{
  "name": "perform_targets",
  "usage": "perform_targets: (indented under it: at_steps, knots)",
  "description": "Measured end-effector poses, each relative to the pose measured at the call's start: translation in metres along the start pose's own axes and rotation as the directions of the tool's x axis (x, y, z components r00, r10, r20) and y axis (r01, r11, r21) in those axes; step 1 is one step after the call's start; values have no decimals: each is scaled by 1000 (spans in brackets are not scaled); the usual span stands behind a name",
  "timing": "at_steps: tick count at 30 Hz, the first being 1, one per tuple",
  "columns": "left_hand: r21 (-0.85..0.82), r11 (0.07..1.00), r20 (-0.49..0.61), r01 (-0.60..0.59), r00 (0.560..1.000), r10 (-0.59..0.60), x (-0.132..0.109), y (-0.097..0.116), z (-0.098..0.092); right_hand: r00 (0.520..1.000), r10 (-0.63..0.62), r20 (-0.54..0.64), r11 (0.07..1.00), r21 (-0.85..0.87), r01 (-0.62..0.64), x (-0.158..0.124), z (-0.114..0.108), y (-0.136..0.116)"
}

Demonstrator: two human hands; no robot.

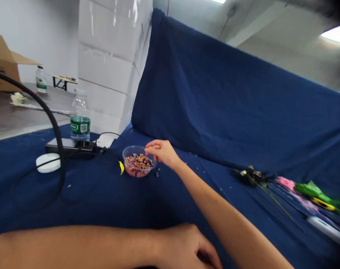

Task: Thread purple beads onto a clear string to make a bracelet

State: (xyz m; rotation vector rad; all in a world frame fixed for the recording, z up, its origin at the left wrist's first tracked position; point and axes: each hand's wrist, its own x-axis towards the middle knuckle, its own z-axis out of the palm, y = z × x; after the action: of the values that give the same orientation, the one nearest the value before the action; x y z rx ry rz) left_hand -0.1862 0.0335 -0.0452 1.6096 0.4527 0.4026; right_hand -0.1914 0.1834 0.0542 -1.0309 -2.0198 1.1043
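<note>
A clear plastic bowl [138, 161] full of small multicoloured beads [138, 164] sits on the navy blue cloth [108, 194]. My right hand [162, 152] reaches in from the lower right, its fingertips just over the bowl's right rim. Whether those fingers pinch a bead is hidden. A few loose beads [157, 172] lie just right of the bowl, and a small yellow piece [121, 167] lies against its left side. My left hand [183, 247] rests low at the bottom edge of the view, fingers curled, partly cut off, well away from the bowl.
A water bottle [80, 119] stands behind a black device [70, 146], near a white round puck [48, 163] and a thick black cable [58, 127]. Artificial flowers [295, 188] lie at the right. The navy cloth [214, 97] rises as a backdrop behind.
</note>
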Motion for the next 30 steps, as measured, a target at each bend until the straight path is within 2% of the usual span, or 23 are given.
perform_targets:
  at_steps: [4, 7, 11, 14, 16, 19, 22, 26, 28, 30]
  knots:
    - [-85, 996, 1, -8, 1000, 9, -27, 21, 0, 986, -92, -136, 995, 31, 97, -32, -12, -12]
    - [-92, 996, 7, -19, 1000, 20, -34, 29, -3, 961, -115, -253, 989, 60, 134, -86, -30, -8]
    - [-71, 997, 0, -22, 1000, 22, -33, 31, -2, 921, -18, -388, 993, 104, 64, -180, -43, 11]
    - [-52, 998, -2, -18, 1000, 18, -33, 32, -2, 910, 75, -408, 989, 147, -15, -238, -42, 23]
    - [-43, 999, -7, -14, 1000, 14, -33, 32, -1, 914, 118, -388, 984, 168, -56, -263, -39, 26]
    - [-29, 1000, -31, -5, 999, 4, -34, 32, -1, 931, 126, -342, 992, 68, -110, -279, -34, 29]
    - [-14, 1000, -92, -4, 996, 3, -35, 32, 2, 917, 20, -399, 982, -166, -94, -276, -26, 36]
    - [-15, 1000, -206, -8, 979, 5, -35, 33, 2, 861, -116, -495, 954, -297, -42, -261, -16, 49]
    - [-18, 1000, -222, 12, 975, -16, -34, 33, 0, 830, -136, -541, 954, -297, -37, -256, -16, 51]
    - [-15, 999, -217, 38, 975, -41, -34, 34, -2, 777, -145, -612, 962, -271, -34, -259, -19, 48]
